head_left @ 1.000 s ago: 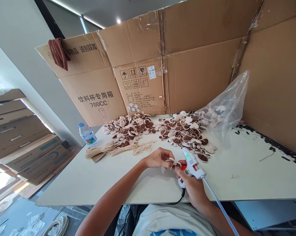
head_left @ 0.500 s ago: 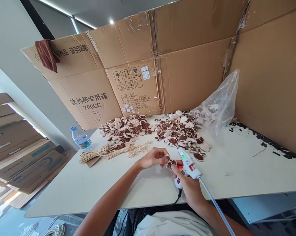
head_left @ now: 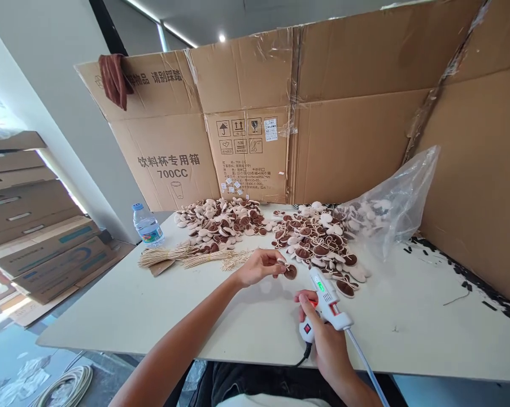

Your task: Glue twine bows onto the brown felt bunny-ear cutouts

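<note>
My right hand [head_left: 322, 333] is wrapped round the grip of a white glue gun [head_left: 326, 294] with a green light on top and a clear glue stick trailing from its back. Its nozzle points up and left, a little apart from my other hand. My left hand [head_left: 258, 267] pinches a small brown and cream felt piece [head_left: 289, 271] with a string loop, just above the white table [head_left: 153, 308]. Right behind it lies a heap of finished looped pieces [head_left: 318, 240].
A second heap of felt pieces [head_left: 221, 221] lies further left, with a bundle of tan strings [head_left: 187, 258] in front of it. A water bottle [head_left: 147, 225] stands at the table's left edge. A clear plastic bag [head_left: 390, 206] lies right. Cardboard walls [head_left: 343, 113] surround the table.
My two hands have drawn apart: the left has carried the felt piece up and left toward the heap, and the right has pulled the glue gun down toward me.
</note>
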{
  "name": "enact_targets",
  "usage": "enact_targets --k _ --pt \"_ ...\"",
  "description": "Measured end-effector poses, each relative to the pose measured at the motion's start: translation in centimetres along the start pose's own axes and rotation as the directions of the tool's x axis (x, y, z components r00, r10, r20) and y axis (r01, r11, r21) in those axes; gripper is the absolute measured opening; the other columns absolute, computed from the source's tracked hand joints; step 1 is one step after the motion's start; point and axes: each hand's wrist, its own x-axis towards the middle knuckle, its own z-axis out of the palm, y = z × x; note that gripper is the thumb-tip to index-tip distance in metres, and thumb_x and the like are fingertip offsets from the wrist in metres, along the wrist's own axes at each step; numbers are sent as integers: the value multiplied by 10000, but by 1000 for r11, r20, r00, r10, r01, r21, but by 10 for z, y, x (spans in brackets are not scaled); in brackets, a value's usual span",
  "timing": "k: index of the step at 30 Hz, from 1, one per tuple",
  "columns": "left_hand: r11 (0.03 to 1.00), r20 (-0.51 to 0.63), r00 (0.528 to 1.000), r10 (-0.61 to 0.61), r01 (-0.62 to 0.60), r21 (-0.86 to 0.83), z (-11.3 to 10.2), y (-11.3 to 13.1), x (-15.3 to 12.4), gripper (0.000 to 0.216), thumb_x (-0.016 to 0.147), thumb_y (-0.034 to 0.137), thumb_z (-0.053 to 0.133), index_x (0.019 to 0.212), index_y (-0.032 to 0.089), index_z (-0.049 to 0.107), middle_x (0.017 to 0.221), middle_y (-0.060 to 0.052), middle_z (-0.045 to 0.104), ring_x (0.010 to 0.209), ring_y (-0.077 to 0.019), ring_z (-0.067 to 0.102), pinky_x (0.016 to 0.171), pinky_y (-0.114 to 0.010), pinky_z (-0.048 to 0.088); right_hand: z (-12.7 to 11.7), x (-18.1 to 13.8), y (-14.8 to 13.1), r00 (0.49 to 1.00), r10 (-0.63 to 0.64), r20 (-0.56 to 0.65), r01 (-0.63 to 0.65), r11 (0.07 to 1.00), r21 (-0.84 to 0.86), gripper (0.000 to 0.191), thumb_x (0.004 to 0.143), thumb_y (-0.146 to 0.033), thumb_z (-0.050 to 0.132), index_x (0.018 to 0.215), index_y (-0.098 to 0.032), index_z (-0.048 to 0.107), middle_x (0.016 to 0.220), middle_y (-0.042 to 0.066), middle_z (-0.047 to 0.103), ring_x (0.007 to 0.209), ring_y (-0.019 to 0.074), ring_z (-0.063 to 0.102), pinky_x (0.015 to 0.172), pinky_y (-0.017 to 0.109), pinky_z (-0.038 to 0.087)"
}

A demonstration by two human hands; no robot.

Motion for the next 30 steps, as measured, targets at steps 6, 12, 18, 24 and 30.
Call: enact_targets --k 6,12,18,24,30 --pt "999 -61 998 22 -20 28 -3 2 0 355 762 412 835 850 104 682 873 -124 751 777 -185 672 660 -265 469 0 2 3 998 -37 46 37 999 -8 446 822 -646 717 878 -203 716 621 -20 582 545 137 467 502 252 360" --pt "998 -135 991 23 -15 62 -7 -2 14 358 753 433 848 851 121 703 826 -72 735 690 -133 634 695 -277 516 7 8 15 999 -39 35 40 999 -35 572 772 -757 681 831 -191 743 506 -22 544 449 120 409 452 251 331" --pt "999 -235 972 20 -8 49 -9 21 82 440 646 447 918 864 122 718 744 -48 724 660 -136 668 705 -281 565 6 8 10 999 -1 47 2 1000 -20 543 766 -741 704 854 -208 754 538 -21 549 444 108 384 430 239 310" --pt "982 -484 874 50 46 184 -29 32 128 478 727 437 865 1038 121 688 954 -123 753 748 -208 745 750 -345 607 4 10 10 998 -36 57 40 996 -81 555 783 -766 666 822 -219 757 596 16 627 513 150 484 506 271 404" --pt "673 -555 748 363 201 712 -101 13 51 204 853 349 665 937 170 715 928 -85 752 862 -226 705 812 -342 555 2 10 15 993 -38 110 45 997 -58 590 806 -795 619 822 -226 773 594 40 654 590 197 569 581 307 461"
